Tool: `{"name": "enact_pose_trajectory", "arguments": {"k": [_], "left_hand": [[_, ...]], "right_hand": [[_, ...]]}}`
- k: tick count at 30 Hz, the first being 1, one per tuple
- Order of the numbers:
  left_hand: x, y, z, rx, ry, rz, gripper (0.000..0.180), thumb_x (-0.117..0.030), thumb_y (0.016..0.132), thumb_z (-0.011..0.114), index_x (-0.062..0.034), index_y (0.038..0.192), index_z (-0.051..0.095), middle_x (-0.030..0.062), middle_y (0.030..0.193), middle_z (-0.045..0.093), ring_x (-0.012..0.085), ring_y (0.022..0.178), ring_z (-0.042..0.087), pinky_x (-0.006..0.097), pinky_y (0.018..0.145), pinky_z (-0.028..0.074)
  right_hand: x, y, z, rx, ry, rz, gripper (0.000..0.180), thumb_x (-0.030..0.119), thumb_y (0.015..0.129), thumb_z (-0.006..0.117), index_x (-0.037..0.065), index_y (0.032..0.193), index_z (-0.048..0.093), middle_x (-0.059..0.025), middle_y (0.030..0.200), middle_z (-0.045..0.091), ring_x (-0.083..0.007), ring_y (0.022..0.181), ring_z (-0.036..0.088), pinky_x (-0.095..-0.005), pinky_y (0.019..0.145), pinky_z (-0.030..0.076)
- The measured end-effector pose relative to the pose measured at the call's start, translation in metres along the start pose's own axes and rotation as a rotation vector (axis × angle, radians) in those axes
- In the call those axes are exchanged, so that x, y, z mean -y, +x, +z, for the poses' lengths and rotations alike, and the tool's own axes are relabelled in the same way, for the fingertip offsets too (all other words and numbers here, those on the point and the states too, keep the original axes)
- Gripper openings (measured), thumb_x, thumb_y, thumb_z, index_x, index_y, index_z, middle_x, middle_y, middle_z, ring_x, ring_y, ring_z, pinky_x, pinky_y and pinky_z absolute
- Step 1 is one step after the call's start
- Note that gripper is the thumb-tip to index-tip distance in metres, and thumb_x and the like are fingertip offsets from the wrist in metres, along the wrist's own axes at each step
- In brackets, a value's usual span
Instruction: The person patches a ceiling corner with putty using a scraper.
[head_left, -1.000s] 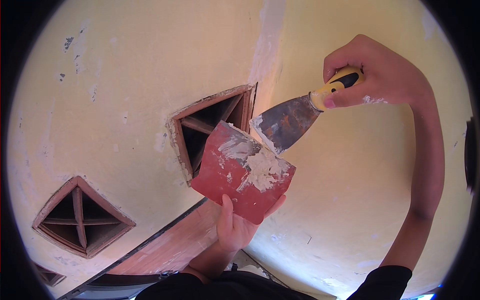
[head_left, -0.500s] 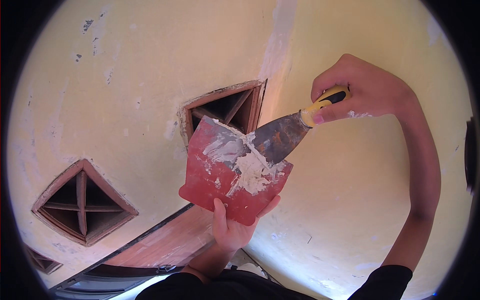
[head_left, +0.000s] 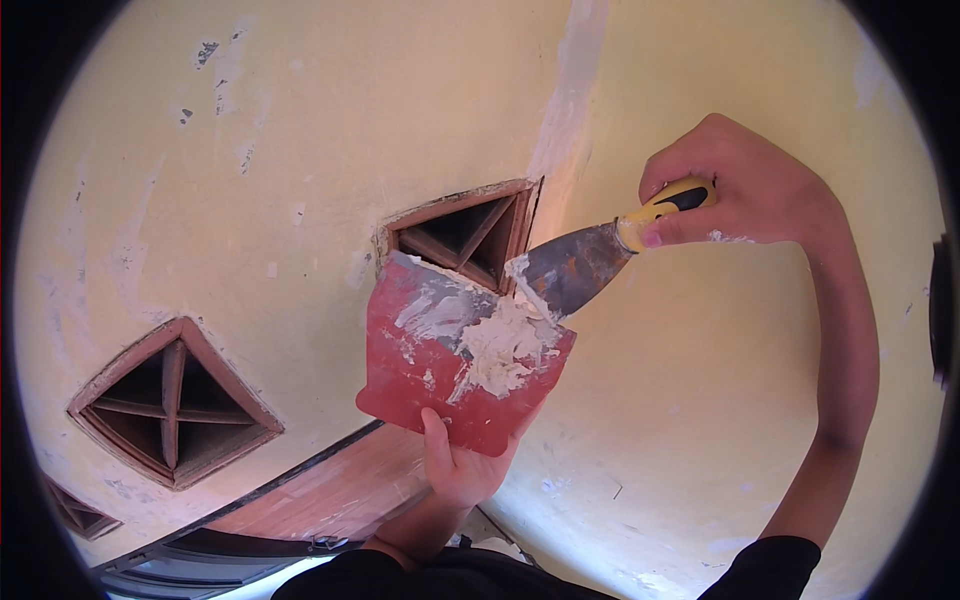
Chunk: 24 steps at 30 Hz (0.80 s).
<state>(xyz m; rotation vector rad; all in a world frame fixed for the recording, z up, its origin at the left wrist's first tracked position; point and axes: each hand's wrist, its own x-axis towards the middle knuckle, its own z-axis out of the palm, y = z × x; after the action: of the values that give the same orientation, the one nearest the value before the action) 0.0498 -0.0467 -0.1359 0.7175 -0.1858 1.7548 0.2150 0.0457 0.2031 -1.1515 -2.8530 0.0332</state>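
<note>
My left hand point(head_left: 468, 468) is closed on the lower edge of a flat red spreader plate point(head_left: 400, 375), thumb on its face. A lump of pinkish-white putty point(head_left: 503, 345) lies on the plate, with thinner smears toward its upper left. In my right hand point(head_left: 745, 185) is a putty knife point(head_left: 580, 265) with a yellow and black handle, fingers wrapped round it. Its stained metal blade points down left over the plate's upper right edge. Putty clings along the blade's tip, close to or touching the lump. White smears mark the side of my right hand.
A yellow wall point(head_left: 330, 130) with chipped, patched spots stands ahead, meeting another wall at a pale corner strip point(head_left: 570, 90). Brown-framed diamond vents include one behind the plate point(head_left: 465, 230) and one at left point(head_left: 175, 405). Below runs a reddish wood panel point(head_left: 330, 490). A dark object point(head_left: 940, 310) sits at far right.
The putty knife has drawn up and right, its blade lifting off much of the plate with putty on its edge. The red plate has shifted slightly left and down.
</note>
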Motion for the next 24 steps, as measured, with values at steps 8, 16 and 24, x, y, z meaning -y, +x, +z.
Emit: {"name": "enact_pose_trajectory", "arguments": {"k": [8, 16, 24], "left_hand": [[0.003, -0.014, 0.018, 0.079, 0.023, 0.061, 0.075, -0.055, 0.108, 0.032, -0.0122, 0.165, 0.009, 0.0098, 0.171, 0.016, 0.0331, 0.157, 0.018, 0.06, 0.127, 0.012], [-0.084, -0.048, 0.037, 0.148, -0.024, -0.022, 0.069, -0.051, 0.11, 0.026, -0.0103, 0.164, 0.01, 0.0099, 0.171, 0.017, 0.0308, 0.157, 0.02, 0.058, 0.128, 0.014], [-0.104, -0.039, 0.034, 0.234, -0.053, -0.056, 0.069, -0.052, 0.111, 0.023, -0.0079, 0.164, 0.015, 0.0092, 0.17, 0.022, 0.0284, 0.156, 0.022, 0.052, 0.127, 0.016]], "right_hand": [[-0.014, -0.047, -0.049, -0.283, -0.073, 0.054, 0.025, 0.021, 0.087, 0.079, -0.001, 0.084, 0.067, 0.0007, 0.064, 0.053, -0.0082, 0.059, 0.046, -0.0272, 0.054, 0.034], [0.071, -0.073, -0.084, -1.001, -0.044, 0.189, 0.043, 0.043, 0.089, 0.075, 0.0, 0.088, 0.071, -0.0029, 0.066, 0.058, -0.0147, 0.064, 0.056, -0.0325, 0.062, 0.043], [0.103, 0.001, -0.19, -1.136, -0.637, 0.456, 0.049, 0.048, 0.092, 0.071, 0.001, 0.104, 0.07, -0.014, 0.092, 0.073, -0.0284, 0.081, 0.069, -0.0403, 0.072, 0.055]]}}
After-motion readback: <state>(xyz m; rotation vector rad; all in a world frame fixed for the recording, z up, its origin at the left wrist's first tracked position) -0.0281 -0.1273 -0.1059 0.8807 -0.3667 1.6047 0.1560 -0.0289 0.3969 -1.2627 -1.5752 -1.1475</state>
